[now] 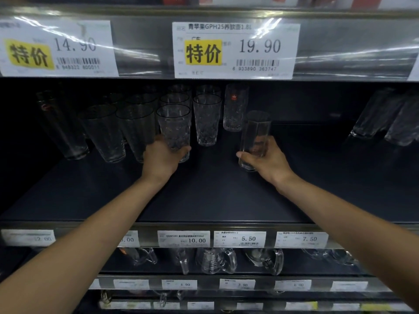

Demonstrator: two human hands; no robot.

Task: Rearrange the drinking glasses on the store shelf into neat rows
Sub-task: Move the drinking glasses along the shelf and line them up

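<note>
Two hands, one glass each. Left hand (162,158) wraps the base of a textured tumbler (173,130), front row, mid-shelf (204,193). Right hand (266,159) grips a straight faceted glass (255,134) standing apart on the right. Between them: one matching tumbler (206,120). Back rows too dark to count. Two blurred glasses (385,118) far right.

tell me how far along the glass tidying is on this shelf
Partly done. Done: the glasses left of centre already stand in front-to-back rows. In hand: the left hand grips the front patterned glass, and the right hand grips a plain tall glass apart from the rows. Left: the red-sticker glass at the back and the far-right glasses look unsorted.
</note>
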